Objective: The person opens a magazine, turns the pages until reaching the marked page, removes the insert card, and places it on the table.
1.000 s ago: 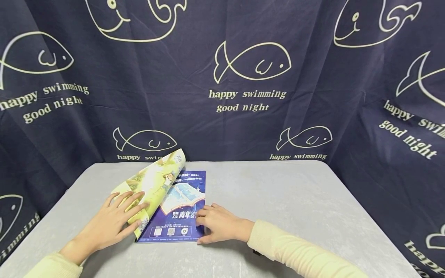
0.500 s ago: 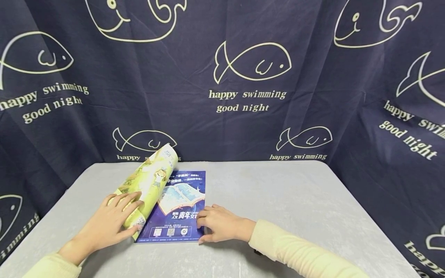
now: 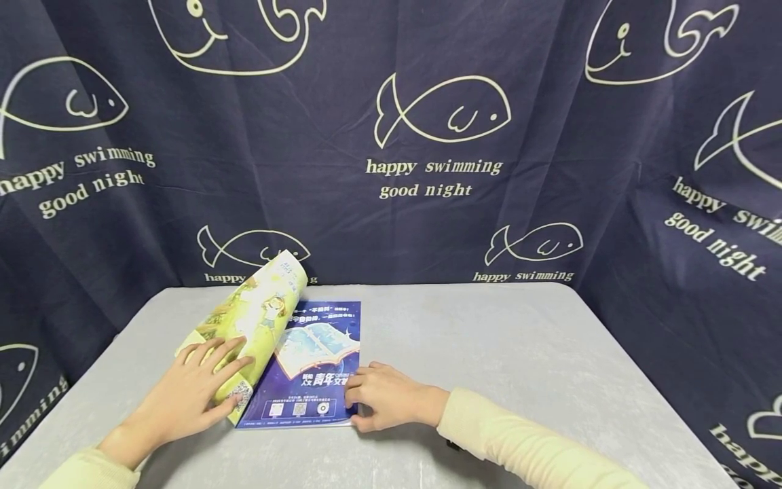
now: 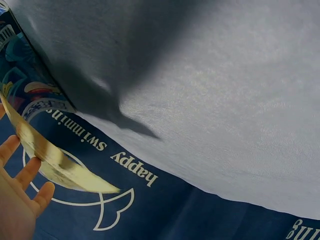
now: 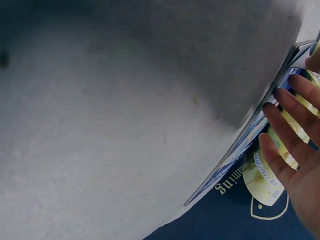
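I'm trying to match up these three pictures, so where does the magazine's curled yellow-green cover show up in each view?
Head: the curled yellow-green cover arches left of centre, under the left hand.
Left wrist: a glossy yellow strip at the lower left edge, beside the fingertips.
Right wrist: yellow patches at the far right, behind the right hand.
Shared landmark: the grey table, seen in all three.

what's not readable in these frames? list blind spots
- Magazine small print and codes at the bottom: too small in the head view.
- Underside of the curled cover: turned away from the head camera.
- Left hand: left wrist view cuts it at the edge, only fingertips show.
- Right hand thumb: cut off in the right wrist view.
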Motion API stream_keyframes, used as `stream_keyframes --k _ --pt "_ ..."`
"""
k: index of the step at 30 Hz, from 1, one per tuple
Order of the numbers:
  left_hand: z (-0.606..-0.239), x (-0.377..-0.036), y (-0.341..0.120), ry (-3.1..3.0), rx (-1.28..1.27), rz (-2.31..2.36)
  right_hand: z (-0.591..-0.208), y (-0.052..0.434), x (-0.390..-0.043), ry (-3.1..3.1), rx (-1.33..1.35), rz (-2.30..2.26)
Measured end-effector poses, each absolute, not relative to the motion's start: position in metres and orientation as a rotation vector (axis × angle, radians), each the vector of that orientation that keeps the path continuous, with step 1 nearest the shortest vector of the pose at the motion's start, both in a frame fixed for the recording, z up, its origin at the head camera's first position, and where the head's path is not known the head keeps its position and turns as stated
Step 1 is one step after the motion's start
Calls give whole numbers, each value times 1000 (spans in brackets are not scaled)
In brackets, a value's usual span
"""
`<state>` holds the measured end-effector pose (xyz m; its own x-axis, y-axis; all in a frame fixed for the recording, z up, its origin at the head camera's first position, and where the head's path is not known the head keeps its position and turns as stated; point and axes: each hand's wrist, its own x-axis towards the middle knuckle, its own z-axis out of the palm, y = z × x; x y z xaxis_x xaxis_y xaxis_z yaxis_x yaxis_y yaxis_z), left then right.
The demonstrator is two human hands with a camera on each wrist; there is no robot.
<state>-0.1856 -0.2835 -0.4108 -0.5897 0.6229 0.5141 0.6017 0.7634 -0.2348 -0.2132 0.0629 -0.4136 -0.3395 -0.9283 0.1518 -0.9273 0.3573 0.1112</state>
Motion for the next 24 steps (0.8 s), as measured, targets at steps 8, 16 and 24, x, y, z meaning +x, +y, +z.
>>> stream_keyframes --k 8,16,24 --pt "-412 -186 -284 -2377 -906 74 -416 64 -216 -2353 1752 28" --pt "-410 -182 -284 -2442 -857 78 -420 67 -223 -2342 1809 87" --pt "-411 -181 -286 -2491 -816 56 -421 69 -229 -2379 1811 143"
